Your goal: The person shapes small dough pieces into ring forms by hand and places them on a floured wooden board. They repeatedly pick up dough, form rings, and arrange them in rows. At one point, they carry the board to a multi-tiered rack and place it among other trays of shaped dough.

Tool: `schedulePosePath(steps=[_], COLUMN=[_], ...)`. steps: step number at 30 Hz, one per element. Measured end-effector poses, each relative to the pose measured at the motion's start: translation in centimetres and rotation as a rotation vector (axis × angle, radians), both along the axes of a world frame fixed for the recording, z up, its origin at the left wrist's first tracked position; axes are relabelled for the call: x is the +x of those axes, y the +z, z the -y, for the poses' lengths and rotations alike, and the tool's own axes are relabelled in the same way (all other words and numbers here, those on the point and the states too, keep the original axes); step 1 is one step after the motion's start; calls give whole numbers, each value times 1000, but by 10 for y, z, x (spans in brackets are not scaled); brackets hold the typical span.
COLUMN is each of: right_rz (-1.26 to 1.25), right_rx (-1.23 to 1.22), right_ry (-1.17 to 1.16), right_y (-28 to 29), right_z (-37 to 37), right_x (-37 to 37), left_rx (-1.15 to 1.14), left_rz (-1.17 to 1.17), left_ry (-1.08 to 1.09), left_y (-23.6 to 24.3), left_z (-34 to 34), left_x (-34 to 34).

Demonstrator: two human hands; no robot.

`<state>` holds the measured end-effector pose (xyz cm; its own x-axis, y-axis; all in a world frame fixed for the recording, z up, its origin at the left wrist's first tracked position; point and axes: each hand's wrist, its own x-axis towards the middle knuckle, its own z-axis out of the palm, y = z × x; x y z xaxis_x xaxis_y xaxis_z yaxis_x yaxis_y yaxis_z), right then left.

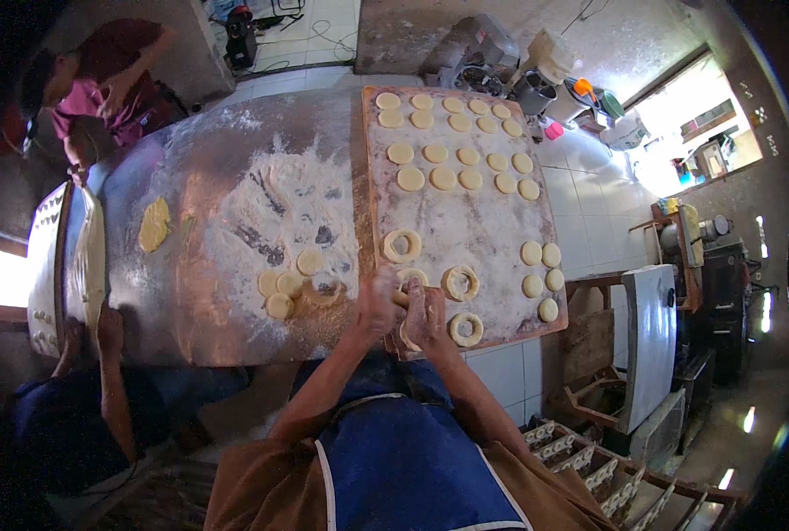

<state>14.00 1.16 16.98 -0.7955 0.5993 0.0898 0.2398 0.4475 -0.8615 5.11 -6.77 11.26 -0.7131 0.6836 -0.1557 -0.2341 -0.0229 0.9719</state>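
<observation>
My left hand (377,305) is smeared by motion over the near left edge of the floured board (483,226). Right beside it, my right hand (426,317) is closed, its fingers bent round a pale piece of dough (400,299) that shows between the two hands. Dough rings lie around them: one ring (402,232) just beyond, another (447,283) to the right, and a third (466,341) nearer me. Further rings are partly covered by my hands. Flat dough rounds (279,306) sit in loose flour to the left.
Rows of dough rounds (444,179) fill the board's far part; several more (532,286) lie at its right. Flour (270,203) and a yellow lump (154,225) are on the metal table (146,301). Two people at the left handle a long dough strip (89,248). A rack (589,460) stands at lower right.
</observation>
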Motion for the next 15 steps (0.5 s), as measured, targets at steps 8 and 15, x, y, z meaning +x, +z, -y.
schedulePosePath(steps=[8,15], right_rz=[-154,-252], right_rx=[-70,-200], right_ry=[-95,-74], right_y=[-11,-29], right_z=[-47,-80], right_x=[25,41], left_rx=[-14,219], left_rz=[111,475], left_ry=[17,289], left_y=[7,28], left_z=[-53,-88], left_x=[25,45])
